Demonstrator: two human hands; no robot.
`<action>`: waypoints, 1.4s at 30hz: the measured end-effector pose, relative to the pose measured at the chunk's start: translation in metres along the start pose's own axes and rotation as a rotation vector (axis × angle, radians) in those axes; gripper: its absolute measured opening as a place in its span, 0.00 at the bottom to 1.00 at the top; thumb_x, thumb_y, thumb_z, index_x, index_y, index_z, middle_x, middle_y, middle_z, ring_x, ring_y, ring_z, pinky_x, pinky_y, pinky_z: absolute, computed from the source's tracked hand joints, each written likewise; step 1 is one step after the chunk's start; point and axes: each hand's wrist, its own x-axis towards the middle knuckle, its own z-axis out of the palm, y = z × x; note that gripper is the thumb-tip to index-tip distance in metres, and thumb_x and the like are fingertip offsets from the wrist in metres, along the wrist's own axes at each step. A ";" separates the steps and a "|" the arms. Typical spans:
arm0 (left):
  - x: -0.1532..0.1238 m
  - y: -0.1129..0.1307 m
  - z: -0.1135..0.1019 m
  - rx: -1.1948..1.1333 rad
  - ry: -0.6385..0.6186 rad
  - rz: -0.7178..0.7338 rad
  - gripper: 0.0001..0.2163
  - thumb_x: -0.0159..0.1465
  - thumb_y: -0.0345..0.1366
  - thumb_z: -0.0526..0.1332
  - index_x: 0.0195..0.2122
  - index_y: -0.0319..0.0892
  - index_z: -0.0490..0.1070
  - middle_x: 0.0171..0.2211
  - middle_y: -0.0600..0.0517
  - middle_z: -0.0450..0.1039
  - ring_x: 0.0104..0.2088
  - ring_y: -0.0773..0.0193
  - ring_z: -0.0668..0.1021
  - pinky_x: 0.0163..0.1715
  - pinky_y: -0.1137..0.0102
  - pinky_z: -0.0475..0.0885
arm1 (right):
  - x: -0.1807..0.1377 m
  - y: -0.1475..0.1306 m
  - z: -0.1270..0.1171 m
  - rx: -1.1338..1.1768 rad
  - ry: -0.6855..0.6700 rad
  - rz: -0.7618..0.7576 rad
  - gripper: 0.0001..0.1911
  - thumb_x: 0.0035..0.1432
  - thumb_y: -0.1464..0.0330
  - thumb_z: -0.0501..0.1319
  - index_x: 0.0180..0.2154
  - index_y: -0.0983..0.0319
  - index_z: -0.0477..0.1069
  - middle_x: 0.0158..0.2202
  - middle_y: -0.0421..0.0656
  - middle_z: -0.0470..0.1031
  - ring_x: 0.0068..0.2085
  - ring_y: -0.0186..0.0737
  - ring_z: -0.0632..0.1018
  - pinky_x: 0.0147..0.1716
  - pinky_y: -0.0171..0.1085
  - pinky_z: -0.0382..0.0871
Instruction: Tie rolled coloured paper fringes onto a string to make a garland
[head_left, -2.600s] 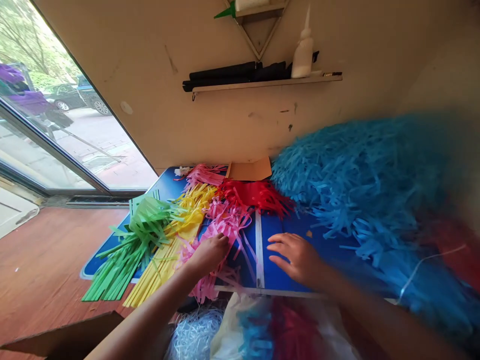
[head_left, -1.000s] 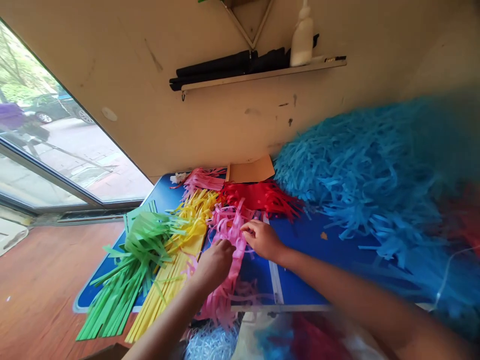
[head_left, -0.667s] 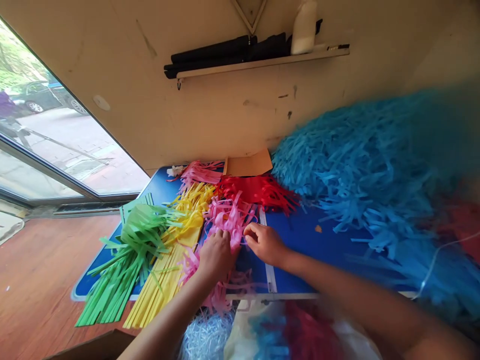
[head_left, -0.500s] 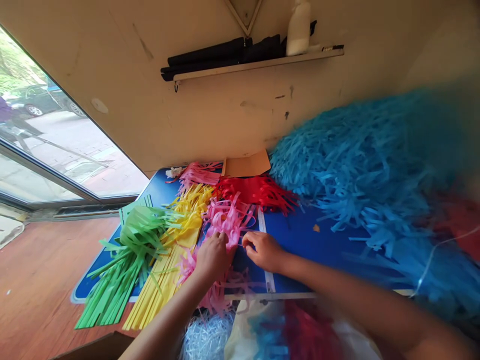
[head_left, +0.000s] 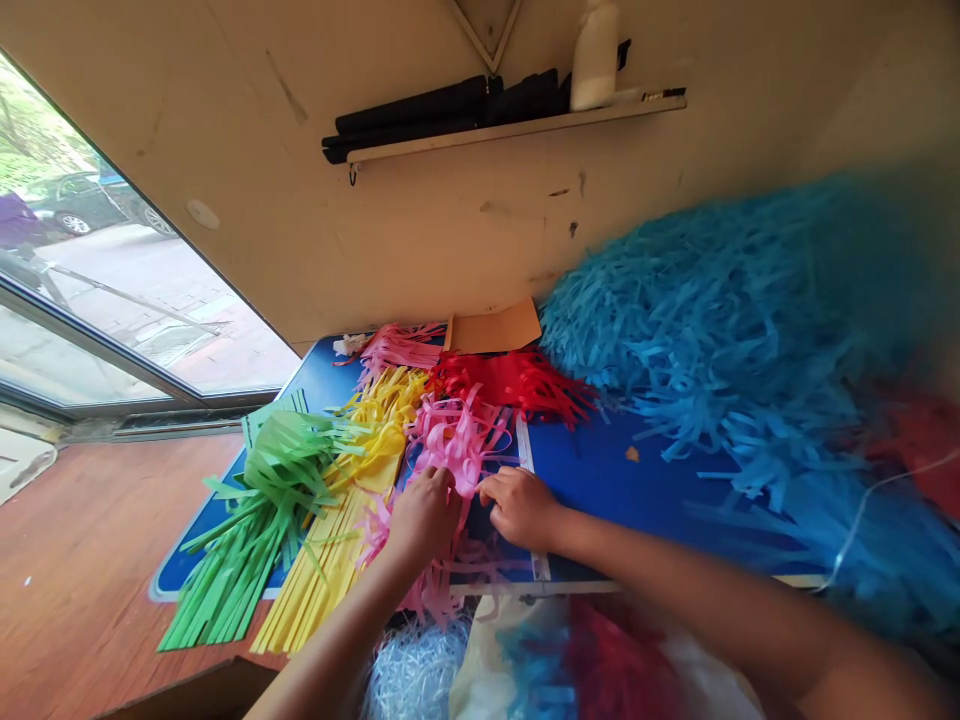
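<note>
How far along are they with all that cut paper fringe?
Green fringe, yellow fringe and red fringe already lie spread on the blue table. The left hand and right hand are working the pink fringe. A big blue pile sits alongside.

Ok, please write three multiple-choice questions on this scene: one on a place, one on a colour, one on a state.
1. Where does the white bottle stand?
A. on the wall shelf
B. on the blue table
C. on the floor

2. What colour are the paper strips under both hands?
A. green
B. pink
C. red

3. How is the left hand?
A. raised in the air
B. holding scissors
C. pressed on the strips

Answers: 1 A, it stands on the shelf. 2 B, the left hand and right hand meet on pink strips. 3 C, it lies on them.
</note>
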 end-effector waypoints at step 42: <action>-0.016 0.001 -0.023 0.253 0.089 -0.248 0.12 0.63 0.39 0.54 0.37 0.41 0.76 0.39 0.43 0.81 0.42 0.51 0.81 0.41 0.61 0.67 | 0.011 -0.024 0.008 -0.320 -0.079 -0.291 0.32 0.62 0.49 0.55 0.55 0.69 0.69 0.52 0.57 0.74 0.55 0.56 0.70 0.57 0.57 0.57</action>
